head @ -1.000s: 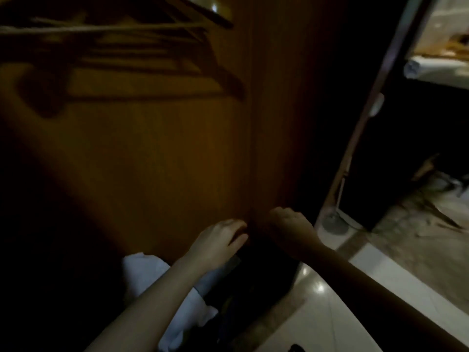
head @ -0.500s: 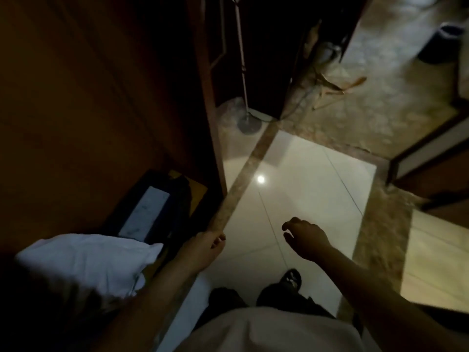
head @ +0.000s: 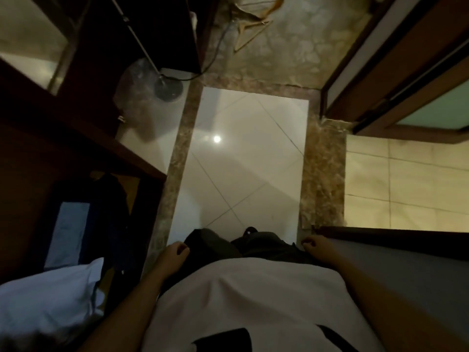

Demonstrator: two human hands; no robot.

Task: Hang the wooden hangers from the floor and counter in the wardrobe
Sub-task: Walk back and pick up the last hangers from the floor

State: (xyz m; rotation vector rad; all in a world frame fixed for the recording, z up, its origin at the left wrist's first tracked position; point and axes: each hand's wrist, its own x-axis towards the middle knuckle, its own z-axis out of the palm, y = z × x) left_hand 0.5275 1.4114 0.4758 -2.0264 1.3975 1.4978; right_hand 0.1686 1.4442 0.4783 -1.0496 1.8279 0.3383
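Left hand [head: 175, 252] and right hand [head: 314, 246] are held loosely curled, empty. Wooden hangers [head: 251, 24] beyond the lamp base [head: 168, 87] could be snagged on its cord [head: 189, 78].

Glossy white floor tiles [head: 243, 153], mottled stone border [head: 321, 174], wooden hangers [head: 250, 25].

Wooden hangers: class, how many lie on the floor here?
2 that I can make out: a pale hanger on the mottled floor at top centre, and a darker hanger overlapping it beyond. Others may be hidden in the dim pile.
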